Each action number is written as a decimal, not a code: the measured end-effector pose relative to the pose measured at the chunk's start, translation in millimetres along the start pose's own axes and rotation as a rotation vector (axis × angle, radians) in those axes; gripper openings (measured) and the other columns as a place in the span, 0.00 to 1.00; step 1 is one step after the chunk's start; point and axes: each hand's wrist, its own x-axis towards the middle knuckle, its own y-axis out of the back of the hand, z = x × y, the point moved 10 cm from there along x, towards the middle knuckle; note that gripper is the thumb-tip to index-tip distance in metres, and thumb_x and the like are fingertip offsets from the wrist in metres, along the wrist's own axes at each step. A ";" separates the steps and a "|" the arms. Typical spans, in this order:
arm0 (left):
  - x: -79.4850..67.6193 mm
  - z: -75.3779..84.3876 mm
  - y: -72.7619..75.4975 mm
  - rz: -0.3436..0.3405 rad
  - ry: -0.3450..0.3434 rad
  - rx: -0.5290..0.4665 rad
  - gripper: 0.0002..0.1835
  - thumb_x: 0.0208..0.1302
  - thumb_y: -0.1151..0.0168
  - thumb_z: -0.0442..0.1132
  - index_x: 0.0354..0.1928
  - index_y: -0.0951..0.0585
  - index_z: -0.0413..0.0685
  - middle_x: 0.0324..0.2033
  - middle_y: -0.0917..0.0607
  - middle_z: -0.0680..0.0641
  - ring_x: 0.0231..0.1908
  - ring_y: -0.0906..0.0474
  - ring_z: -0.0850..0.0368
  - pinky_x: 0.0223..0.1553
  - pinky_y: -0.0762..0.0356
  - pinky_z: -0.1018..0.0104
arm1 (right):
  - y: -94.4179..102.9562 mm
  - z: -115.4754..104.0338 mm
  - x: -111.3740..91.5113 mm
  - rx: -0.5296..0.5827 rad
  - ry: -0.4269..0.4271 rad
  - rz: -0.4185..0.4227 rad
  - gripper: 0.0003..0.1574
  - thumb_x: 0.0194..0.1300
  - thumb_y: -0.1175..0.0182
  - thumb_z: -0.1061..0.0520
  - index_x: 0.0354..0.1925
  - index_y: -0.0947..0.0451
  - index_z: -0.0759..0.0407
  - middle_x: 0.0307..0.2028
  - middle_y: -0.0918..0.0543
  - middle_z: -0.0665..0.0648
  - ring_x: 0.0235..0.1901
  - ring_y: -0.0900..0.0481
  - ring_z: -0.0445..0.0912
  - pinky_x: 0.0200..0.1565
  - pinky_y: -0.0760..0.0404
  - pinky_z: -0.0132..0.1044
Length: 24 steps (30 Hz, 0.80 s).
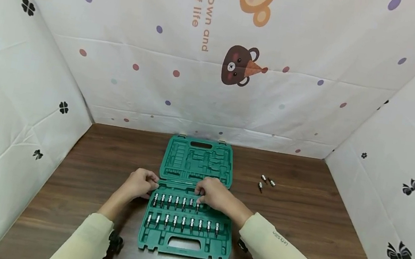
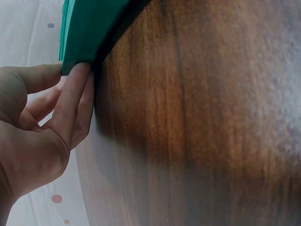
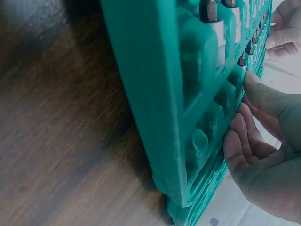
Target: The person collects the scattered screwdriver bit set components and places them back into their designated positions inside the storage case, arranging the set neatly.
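A green tool case [image 1: 206, 248] lies unfolded on the table, two rows of silver bit sockets [image 1: 191, 223] seated in its near half. My left hand [image 1: 141, 183] grips the case's left edge; in the left wrist view its thumb is on one face, with fingers [image 2: 77, 94] curled round the other. Over the upper row is my right hand [image 1: 214, 193], its thumb tip at the rightmost bit socket [image 1: 197, 206] there. The right wrist view shows that thumb [image 3: 256, 89] against the socket's end and the other fingers bent beside the case; the index fingertip is hidden.
Several loose bit sockets [image 1: 261, 185] lie on the brown wooden table [image 1: 277, 229], right of the case. The moulded lid [image 1: 197, 161] lies back toward the printed cloth wall [image 1: 196, 96]. White cloth walls also border the left and right sides.
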 end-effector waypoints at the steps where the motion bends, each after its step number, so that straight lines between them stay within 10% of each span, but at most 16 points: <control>1: -0.2 0.1 0.4 0.001 -0.001 -0.001 0.10 0.72 0.37 0.31 0.51 0.16 0.35 0.44 0.13 0.39 0.38 0.15 0.52 0.35 0.10 0.55 | 0.2 -0.7 -0.3 0.000 0.005 0.002 0.12 0.63 0.26 0.56 0.45 0.13 0.54 0.43 0.16 0.53 0.42 0.19 0.45 0.43 0.15 0.39; 24: 0.9 -1.2 -0.5 -0.004 -0.029 -0.023 0.09 0.71 0.37 0.30 0.50 0.16 0.35 0.40 0.14 0.40 0.32 0.15 0.51 0.35 0.10 0.54 | 11.4 2.1 -33.0 -0.018 0.151 0.170 0.11 0.69 0.30 0.55 0.49 0.14 0.54 0.48 0.15 0.51 0.49 0.17 0.46 0.51 0.14 0.43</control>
